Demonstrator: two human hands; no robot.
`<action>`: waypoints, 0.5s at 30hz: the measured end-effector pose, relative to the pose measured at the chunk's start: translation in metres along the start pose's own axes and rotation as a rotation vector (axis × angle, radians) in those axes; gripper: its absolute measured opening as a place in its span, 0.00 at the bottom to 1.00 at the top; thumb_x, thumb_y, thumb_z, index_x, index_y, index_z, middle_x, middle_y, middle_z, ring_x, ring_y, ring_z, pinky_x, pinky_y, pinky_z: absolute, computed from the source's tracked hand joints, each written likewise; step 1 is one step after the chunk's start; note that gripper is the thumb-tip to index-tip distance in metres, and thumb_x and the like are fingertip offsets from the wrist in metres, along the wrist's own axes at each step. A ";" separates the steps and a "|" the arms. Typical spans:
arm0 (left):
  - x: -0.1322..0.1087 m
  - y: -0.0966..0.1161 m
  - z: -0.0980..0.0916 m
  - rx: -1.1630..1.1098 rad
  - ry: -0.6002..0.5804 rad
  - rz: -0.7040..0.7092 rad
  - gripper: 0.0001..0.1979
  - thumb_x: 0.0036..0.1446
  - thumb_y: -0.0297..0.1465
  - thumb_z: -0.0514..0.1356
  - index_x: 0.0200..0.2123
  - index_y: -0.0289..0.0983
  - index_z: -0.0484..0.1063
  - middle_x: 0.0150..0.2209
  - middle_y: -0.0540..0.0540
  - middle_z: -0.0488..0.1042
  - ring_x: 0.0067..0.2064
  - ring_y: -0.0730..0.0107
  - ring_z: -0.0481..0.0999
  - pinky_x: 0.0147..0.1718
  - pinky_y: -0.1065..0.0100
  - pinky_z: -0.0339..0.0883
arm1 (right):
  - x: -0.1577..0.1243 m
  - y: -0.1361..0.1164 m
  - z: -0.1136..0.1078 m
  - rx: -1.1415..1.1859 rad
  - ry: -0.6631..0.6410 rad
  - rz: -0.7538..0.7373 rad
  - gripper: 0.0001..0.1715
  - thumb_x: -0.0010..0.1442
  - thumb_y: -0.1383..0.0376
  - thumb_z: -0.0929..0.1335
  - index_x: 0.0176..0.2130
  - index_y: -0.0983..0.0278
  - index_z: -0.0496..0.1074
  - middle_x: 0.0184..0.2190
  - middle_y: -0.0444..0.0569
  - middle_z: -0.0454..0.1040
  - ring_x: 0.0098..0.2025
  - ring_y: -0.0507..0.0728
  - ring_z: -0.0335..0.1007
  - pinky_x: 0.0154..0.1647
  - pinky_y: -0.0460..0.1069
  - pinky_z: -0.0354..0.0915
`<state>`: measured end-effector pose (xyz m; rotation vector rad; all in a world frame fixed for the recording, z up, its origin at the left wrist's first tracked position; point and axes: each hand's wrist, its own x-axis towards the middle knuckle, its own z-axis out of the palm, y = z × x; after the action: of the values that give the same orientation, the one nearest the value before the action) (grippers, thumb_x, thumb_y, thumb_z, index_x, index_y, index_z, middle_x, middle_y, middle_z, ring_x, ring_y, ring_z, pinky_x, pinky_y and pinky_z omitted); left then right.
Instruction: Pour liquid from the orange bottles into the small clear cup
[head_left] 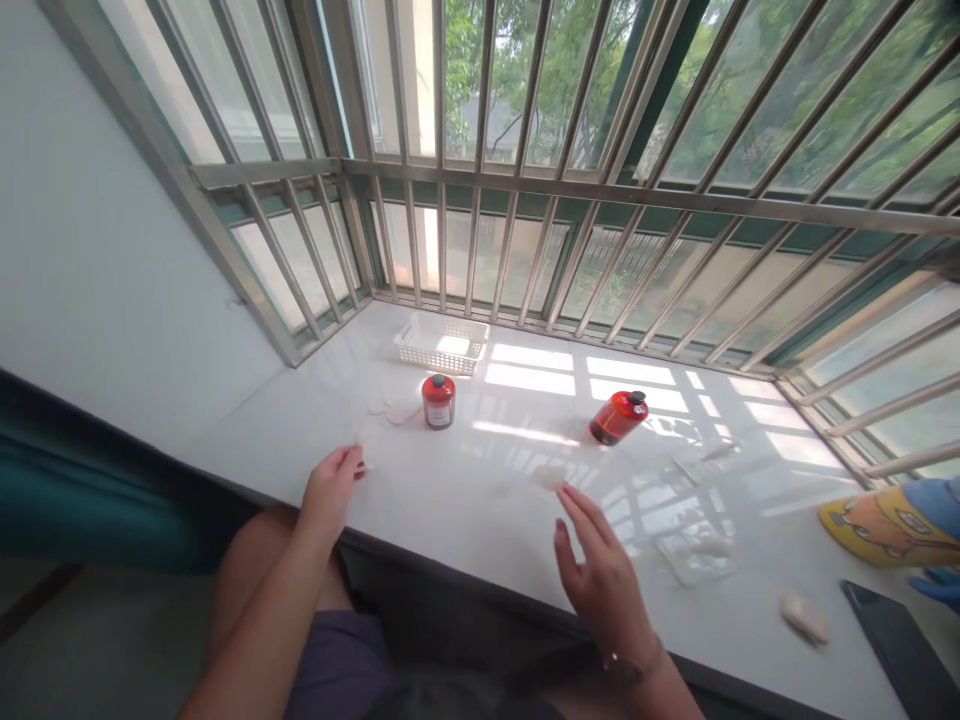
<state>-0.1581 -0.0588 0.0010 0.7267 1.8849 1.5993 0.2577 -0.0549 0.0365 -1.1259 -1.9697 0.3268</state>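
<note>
White stone counter (480,510) runs ahead of both hands, beneath a barred window. The left hand (331,492) is half closed, its fingers curled, with a small pale scrap (367,452) right at the fingertips; whether it is pinched or only touched, I cannot tell. The right hand (600,590) is open and holds nothing, fingers spread and raised above the counter's edge, with a pale round pad (548,477) just beyond them.

Ahead of the left hand, a red bottle with a black cap (439,400) stands upright, with more pale pads (397,410) lying just to its left. A white plastic basket (441,345) sits behind it, near the window. Ahead of the right hand, a second red bottle (619,417) lies on its side. Off to the right of that hand are a clear plastic tray (694,548), a pale bar (804,618) and a dark phone (900,650).
</note>
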 end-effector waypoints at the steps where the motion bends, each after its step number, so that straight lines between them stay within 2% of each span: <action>1: -0.011 0.003 0.006 0.003 -0.048 0.006 0.25 0.52 0.56 0.67 0.36 0.38 0.78 0.33 0.46 0.78 0.37 0.60 0.79 0.40 0.61 0.77 | -0.005 -0.008 0.019 0.021 -0.129 -0.053 0.35 0.71 0.62 0.65 0.72 0.40 0.62 0.65 0.50 0.73 0.65 0.73 0.73 0.60 0.76 0.76; 3: -0.034 0.013 0.017 0.057 -0.222 0.050 0.23 0.58 0.55 0.65 0.37 0.39 0.79 0.33 0.47 0.78 0.37 0.61 0.78 0.41 0.61 0.76 | -0.012 -0.021 0.047 0.060 -0.278 -0.106 0.33 0.70 0.62 0.66 0.69 0.39 0.65 0.68 0.48 0.70 0.67 0.74 0.70 0.61 0.76 0.75; 5: -0.057 0.029 0.028 0.142 -0.435 0.111 0.21 0.63 0.53 0.62 0.39 0.41 0.79 0.33 0.48 0.78 0.36 0.61 0.77 0.40 0.62 0.74 | -0.011 -0.034 0.060 0.127 -0.285 -0.067 0.32 0.71 0.60 0.67 0.70 0.40 0.64 0.69 0.48 0.68 0.68 0.73 0.69 0.63 0.75 0.73; 7: -0.079 0.045 0.038 0.181 -0.701 0.173 0.20 0.67 0.51 0.59 0.43 0.42 0.80 0.36 0.47 0.80 0.39 0.60 0.78 0.41 0.62 0.74 | -0.003 -0.047 0.059 0.218 -0.221 0.034 0.34 0.71 0.56 0.68 0.72 0.44 0.60 0.69 0.52 0.68 0.67 0.71 0.70 0.64 0.72 0.74; 9: -0.096 0.056 0.048 0.191 -0.899 0.240 0.20 0.70 0.49 0.57 0.43 0.41 0.80 0.40 0.45 0.81 0.42 0.61 0.78 0.43 0.63 0.73 | 0.009 -0.057 0.051 0.313 -0.237 0.172 0.31 0.71 0.52 0.68 0.69 0.51 0.65 0.62 0.55 0.75 0.59 0.68 0.77 0.57 0.66 0.78; 10: -0.102 0.059 0.052 0.193 -0.961 0.254 0.21 0.70 0.49 0.57 0.43 0.40 0.80 0.40 0.45 0.81 0.42 0.62 0.78 0.43 0.64 0.73 | 0.016 -0.060 0.045 0.354 -0.288 0.242 0.26 0.72 0.49 0.68 0.64 0.55 0.71 0.55 0.55 0.79 0.52 0.66 0.80 0.50 0.61 0.80; 12: -0.108 0.060 0.060 0.204 -1.013 0.240 0.22 0.71 0.50 0.56 0.45 0.39 0.80 0.40 0.45 0.81 0.40 0.63 0.78 0.42 0.65 0.72 | 0.027 -0.060 0.030 0.414 -0.403 0.371 0.23 0.73 0.46 0.66 0.50 0.60 0.78 0.39 0.50 0.81 0.38 0.60 0.79 0.38 0.53 0.77; 14: -0.103 0.056 0.065 0.245 -0.978 0.217 0.23 0.70 0.50 0.56 0.50 0.39 0.80 0.42 0.44 0.82 0.41 0.62 0.79 0.42 0.65 0.73 | 0.034 -0.048 0.008 0.440 -0.426 0.458 0.26 0.71 0.43 0.67 0.42 0.62 0.79 0.30 0.47 0.78 0.32 0.57 0.75 0.33 0.49 0.72; 15: -0.096 0.054 0.066 0.282 -0.931 0.224 0.23 0.70 0.50 0.56 0.52 0.40 0.79 0.44 0.43 0.82 0.43 0.61 0.80 0.43 0.64 0.73 | 0.037 -0.037 -0.006 0.439 -0.386 0.491 0.27 0.70 0.42 0.67 0.42 0.62 0.79 0.29 0.46 0.78 0.32 0.56 0.74 0.32 0.49 0.71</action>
<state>-0.0412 -0.0744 0.0517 1.5209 1.3400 0.8314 0.2305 -0.0472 0.0813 -1.3013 -1.7767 1.2510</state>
